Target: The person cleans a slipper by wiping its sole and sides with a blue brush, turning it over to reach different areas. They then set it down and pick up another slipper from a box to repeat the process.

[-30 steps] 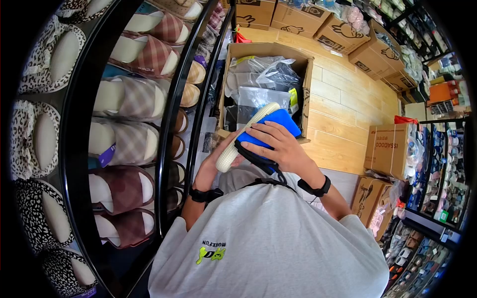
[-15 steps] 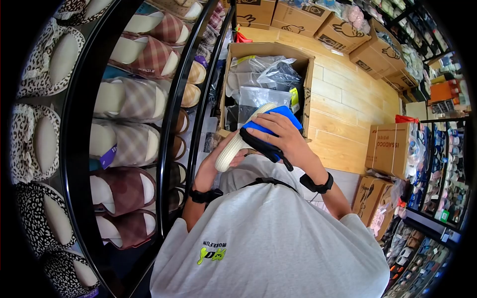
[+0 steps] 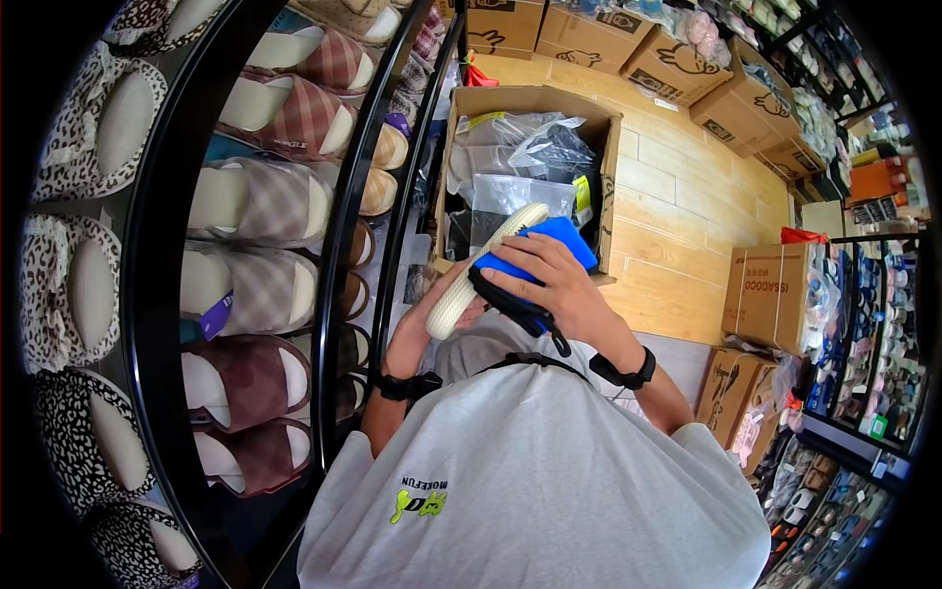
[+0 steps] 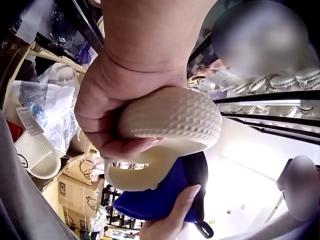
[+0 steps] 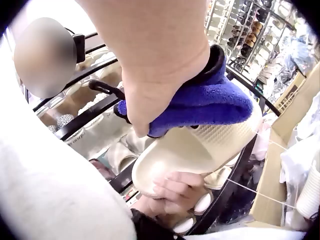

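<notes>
My left hand [image 3: 416, 310] grips a cream slide slipper [image 3: 453, 306] with a dimpled surface, tilted up in front of my waist. In the left wrist view, fingers of that hand curl into the opening of the slipper [image 4: 175, 120]. My right hand [image 3: 557, 285] holds a blue fleecy cleaning mitt [image 3: 577, 240] with a black edge and a hanging loop against the slipper's side. The right wrist view shows the mitt [image 5: 210, 107] folded under the palm over the textured part, while left-hand fingers [image 5: 175, 192] support the smooth end.
Beyond my hands, an open carton [image 3: 610, 177] holds bagged slippers. A black-framed rack [image 3: 334, 216] with checked slippers [image 3: 260, 285] stands close on the left. Cartons [image 3: 765, 294] line the right side and the back of the wooden floor [image 3: 677, 196]. Shoe shelves fill the far right.
My right hand shifted the mitt down and right along the slipper, then slightly back up. The black edge and loop swung with it. My left hand keeps its grip on the slipper.
</notes>
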Demonstrator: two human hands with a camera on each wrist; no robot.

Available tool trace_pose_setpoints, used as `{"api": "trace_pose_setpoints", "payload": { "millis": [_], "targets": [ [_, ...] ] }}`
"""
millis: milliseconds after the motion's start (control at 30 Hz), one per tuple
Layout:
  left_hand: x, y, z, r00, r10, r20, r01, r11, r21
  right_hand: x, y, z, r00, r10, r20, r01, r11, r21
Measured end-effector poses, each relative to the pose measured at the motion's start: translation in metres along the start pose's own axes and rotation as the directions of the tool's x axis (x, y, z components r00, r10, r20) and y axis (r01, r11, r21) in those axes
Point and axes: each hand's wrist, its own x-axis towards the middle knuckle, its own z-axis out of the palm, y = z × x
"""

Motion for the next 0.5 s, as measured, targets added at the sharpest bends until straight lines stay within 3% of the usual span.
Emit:
{"api": "trace_pose_setpoints", "payload": {
  "millis": [100, 200, 267, 333, 500],
  "targets": [
    [-0.004, -0.001, 0.008, 0.994, 0.066, -0.091, -0.058, 0.994, 0.089, -0.002, -0.002, -0.002, 0.999, -0.038, 0.025, 0.037, 0.999, 0.032],
    [0.0, -0.001, -0.001, 1.0, 0.018, -0.003, -0.018, 0.997, 0.069, -0.002, 0.012, -0.006, 0.998, -0.043, 0.043, 0.041, 0.998, 0.039],
    [0.004, 0.002, 0.0, 0.99, -0.036, 0.135, 0.045, 0.997, -0.061, -0.002, 0.012, -0.003, 1.0, -0.001, 0.016, 0.001, 1.0, 0.02],
    [0.007, 0.003, -0.007, 0.988, -0.034, 0.151, 0.044, 0.997, -0.062, 0.0, 0.005, 0.0, 0.998, 0.059, -0.032, -0.059, 0.998, 0.004],
    [0.007, 0.004, -0.012, 0.988, -0.012, 0.156, 0.022, 0.997, -0.067, 0.002, 0.001, 0.002, 1.0, 0.023, -0.005, -0.024, 1.0, -0.012]
  ]
}}
